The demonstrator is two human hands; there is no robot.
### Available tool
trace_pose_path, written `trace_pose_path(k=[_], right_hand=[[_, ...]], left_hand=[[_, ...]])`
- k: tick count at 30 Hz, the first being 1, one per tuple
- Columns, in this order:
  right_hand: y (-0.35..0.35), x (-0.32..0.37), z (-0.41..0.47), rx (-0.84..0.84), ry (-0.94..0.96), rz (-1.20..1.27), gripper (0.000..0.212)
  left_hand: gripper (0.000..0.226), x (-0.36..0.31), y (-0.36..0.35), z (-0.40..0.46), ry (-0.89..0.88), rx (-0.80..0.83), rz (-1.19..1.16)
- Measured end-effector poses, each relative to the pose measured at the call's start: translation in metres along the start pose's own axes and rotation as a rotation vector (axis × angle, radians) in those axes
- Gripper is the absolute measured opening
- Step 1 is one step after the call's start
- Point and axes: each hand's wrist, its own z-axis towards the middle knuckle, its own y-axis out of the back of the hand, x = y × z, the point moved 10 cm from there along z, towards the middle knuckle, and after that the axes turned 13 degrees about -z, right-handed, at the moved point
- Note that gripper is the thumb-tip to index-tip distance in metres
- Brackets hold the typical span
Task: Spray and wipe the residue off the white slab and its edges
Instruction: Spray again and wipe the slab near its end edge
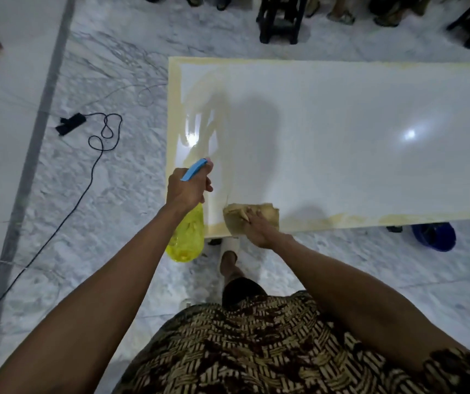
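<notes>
Head view, looking down over the near-left corner of the white slab [341, 132]. The slab lies flat and raised off the marble floor [120, 194]; a yellowish residue [174, 109] bands its left, far and near edges and smears the surface near the left end, while the middle and right read as clean and glossy.

Left hand [189, 189]: fingers curled round the neck of the yellow spray bottle [186, 240], whose blue trigger head [194, 169] points away from us across the smeared patch. We judge the nozzle is aimed there so that the liquid wets the residue ahead of the wiping; the bottle body hangs below the hand, just off the slab's near-left corner.

Right hand [256, 226]: laid on a crumpled tan cloth [252, 216], fingers spread over it, pressing it to the slab at the near edge. We judge this placement lets the cloth work surface and edge band together, close to the sprayed zone.

Holding one tool in each hand lets spraying and wiping alternate without setting anything down.

Surroundings: a black cable [97, 155] trails across the floor to the left; a blue tub [434, 237] sits under the near edge at right.
</notes>
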Motion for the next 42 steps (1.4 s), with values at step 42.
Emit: trace_pose_path(k=[42], right_hand=[[0.257, 0.095, 0.351, -0.505, 0.222, -0.556, 0.063]], left_hand=[[0.037, -0.090, 0.008, 0.272, 0.000, -0.166, -0.001]])
